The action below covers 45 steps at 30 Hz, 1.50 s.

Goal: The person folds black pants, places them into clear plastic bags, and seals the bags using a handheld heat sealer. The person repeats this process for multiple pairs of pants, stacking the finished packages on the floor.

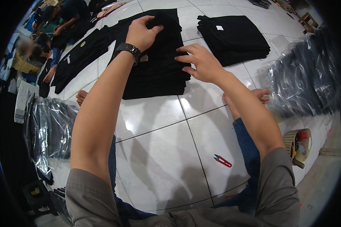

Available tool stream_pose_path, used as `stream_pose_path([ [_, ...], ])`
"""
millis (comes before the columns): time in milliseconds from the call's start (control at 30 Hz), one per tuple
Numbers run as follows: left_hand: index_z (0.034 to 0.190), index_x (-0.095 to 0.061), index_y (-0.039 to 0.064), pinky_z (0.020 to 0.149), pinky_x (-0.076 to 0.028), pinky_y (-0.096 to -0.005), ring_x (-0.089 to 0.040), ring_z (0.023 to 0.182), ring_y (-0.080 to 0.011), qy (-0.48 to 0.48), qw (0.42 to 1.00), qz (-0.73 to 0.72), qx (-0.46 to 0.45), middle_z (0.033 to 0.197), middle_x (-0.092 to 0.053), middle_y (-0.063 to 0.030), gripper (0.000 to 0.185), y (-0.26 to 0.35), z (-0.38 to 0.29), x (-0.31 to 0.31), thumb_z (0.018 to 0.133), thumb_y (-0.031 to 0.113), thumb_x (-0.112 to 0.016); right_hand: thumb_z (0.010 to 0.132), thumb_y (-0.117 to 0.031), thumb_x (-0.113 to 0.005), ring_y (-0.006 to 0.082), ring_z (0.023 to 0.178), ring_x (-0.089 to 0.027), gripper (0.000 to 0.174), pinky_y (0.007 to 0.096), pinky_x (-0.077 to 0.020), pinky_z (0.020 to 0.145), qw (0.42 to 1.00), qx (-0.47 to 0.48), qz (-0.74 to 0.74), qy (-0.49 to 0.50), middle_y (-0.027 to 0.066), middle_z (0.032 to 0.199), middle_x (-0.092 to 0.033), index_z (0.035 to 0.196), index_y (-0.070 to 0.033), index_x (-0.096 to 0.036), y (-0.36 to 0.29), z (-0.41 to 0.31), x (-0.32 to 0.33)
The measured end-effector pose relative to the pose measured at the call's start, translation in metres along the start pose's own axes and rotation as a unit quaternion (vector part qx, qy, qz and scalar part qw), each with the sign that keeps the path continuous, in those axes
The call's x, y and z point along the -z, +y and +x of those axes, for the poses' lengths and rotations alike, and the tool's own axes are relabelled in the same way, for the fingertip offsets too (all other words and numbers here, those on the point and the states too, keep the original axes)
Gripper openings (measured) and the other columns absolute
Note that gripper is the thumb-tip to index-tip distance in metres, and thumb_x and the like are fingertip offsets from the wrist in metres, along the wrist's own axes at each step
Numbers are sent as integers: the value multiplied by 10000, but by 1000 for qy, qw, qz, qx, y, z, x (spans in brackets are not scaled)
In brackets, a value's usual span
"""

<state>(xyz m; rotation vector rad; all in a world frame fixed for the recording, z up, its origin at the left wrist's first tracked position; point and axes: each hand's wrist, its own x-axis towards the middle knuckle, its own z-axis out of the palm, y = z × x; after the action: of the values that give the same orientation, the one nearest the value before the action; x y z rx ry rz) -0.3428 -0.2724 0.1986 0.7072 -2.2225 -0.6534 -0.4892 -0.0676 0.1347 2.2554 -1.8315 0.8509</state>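
Observation:
A tall stack of folded black garments (159,82) lies on the white tile floor before me. My left hand (144,32), with a dark watch at the wrist, is at the upper part of the stack, thumb and fingers curled around black cloth. My right hand (200,62) rests its spread fingertips against the stack's right edge. Another folded black stack (236,37) with a white tag is at the upper right. Black garments with labels (82,55) lie at the upper left. Red-handled thread snips (223,161) lie on the floor between my legs.
Plastic-wrapped dark garments lie at the right (304,76) and left (52,127). A small basket (308,147) with tools stands by my right elbow. Other people (71,20) sit at the upper left, among clothing. A wooden stool (308,21) is at the upper right.

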Motion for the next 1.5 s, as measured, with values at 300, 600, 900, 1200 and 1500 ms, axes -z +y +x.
stream_pose_path([
  [300, 1236, -705, 18, 838, -583, -393, -745, 912, -354, -84, 996, 42, -13, 986, -760, -214, 483, 22, -43, -14, 880, 330, -800, 940, -159, -686, 355, 1084, -613, 137, 446, -503, 927, 988, -89, 112, 52, 121, 1043, -719, 1010, -60, -750, 10, 27, -3],
  [600, 1330, -596, 95, 890, -571, -431, -686, 1080, -356, -34, 982, 100, -155, 1197, -710, -142, 498, 15, -71, -21, 852, 107, -736, 791, -60, -748, 336, 1212, -590, 450, 501, -383, 1112, 946, -52, 25, 319, 107, 1209, -672, 1227, -66, -636, -8, 42, -16],
  [900, 1413, -533, 101, 1082, -423, -470, -635, 1183, -307, 63, 944, 324, 27, 1211, -699, -118, 747, -44, -116, 57, 708, 34, -770, 752, -1, -706, 261, 1056, -663, 397, 474, -363, 1173, 983, -47, -26, 175, 61, 1044, -701, 1128, -115, -647, -3, 62, 5],
  [1200, 1150, -711, 25, 907, -564, -320, -724, 987, -188, 280, 947, 18, -158, 1091, -751, -126, 358, 17, -147, 197, 816, 34, -839, 878, -99, -745, 243, 1064, -670, 310, 348, -492, 982, 926, -40, 113, 358, 105, 1111, -731, 1175, -41, -678, -105, 63, 121],
  [1500, 1239, -684, 10, 952, -523, -322, -664, 1117, -187, 317, 923, 37, -214, 1204, -721, -126, 415, 120, -235, 288, 890, 166, -844, 956, -88, -720, 174, 1103, -637, 313, 290, -486, 980, 898, -94, 334, 270, 88, 1230, -691, 1252, -15, -650, -199, 5, 190],
])
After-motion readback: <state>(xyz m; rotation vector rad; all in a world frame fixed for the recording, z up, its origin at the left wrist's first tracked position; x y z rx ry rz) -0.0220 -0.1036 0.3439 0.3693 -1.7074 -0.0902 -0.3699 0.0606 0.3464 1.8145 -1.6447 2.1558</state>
